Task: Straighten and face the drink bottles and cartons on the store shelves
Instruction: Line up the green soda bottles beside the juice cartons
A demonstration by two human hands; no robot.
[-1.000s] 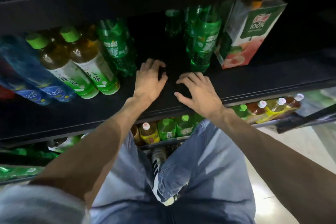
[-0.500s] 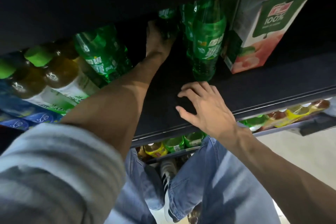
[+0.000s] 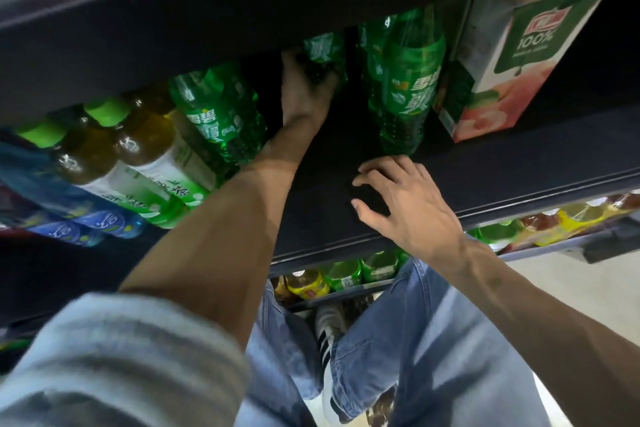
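Dark shelf (image 3: 485,166), left to right: blue-labelled bottles (image 3: 86,225) lying at far left; two green-capped tea bottles (image 3: 138,163) holding amber liquid; a green soda bottle (image 3: 214,114).

Left hand (image 3: 304,90), reaching to the far back, fingers curled round the base of a rear green bottle (image 3: 322,48).

Front green bottle (image 3: 408,87), upright, just right of that hand.

Right hand (image 3: 405,201), fingers spread, resting on the shelf, holding nothing.

Juice carton (image 3: 512,55), far right.

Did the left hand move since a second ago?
Yes. The left hand went from the front of the shelf deep toward its back, and now grips a green bottle there.
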